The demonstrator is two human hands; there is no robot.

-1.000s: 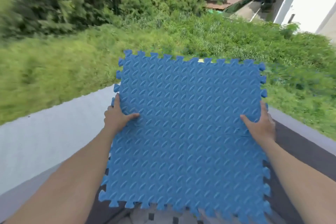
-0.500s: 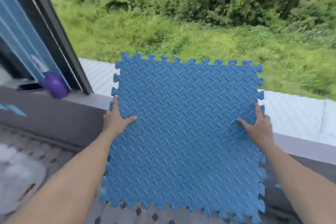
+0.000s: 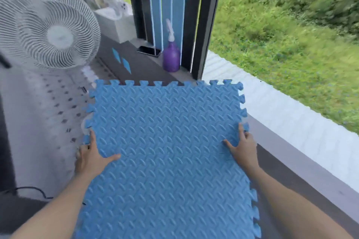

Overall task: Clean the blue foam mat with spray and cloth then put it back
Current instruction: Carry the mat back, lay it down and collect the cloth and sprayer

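Observation:
I hold the blue foam mat, a square tile with a ridged pattern and toothed edges, flat out in front of me. My left hand grips its left edge, thumb lying on top. My right hand grips the right edge the same way, thumb on the top face and fingers behind. A purple spray bottle with a white trigger head stands on the sill beyond the mat's far edge. No cloth is in view.
A white standing fan is at the upper left, over grey interlocking floor mats. A black phone lies on the sill beside the bottle. Dark window frames rise behind. A white ledge and grass lie to the right.
My view has swung left from the greenery outside toward the room. The mat, still held by both hands, has tipped from facing me to lying flatter and lower. The fan came into view.

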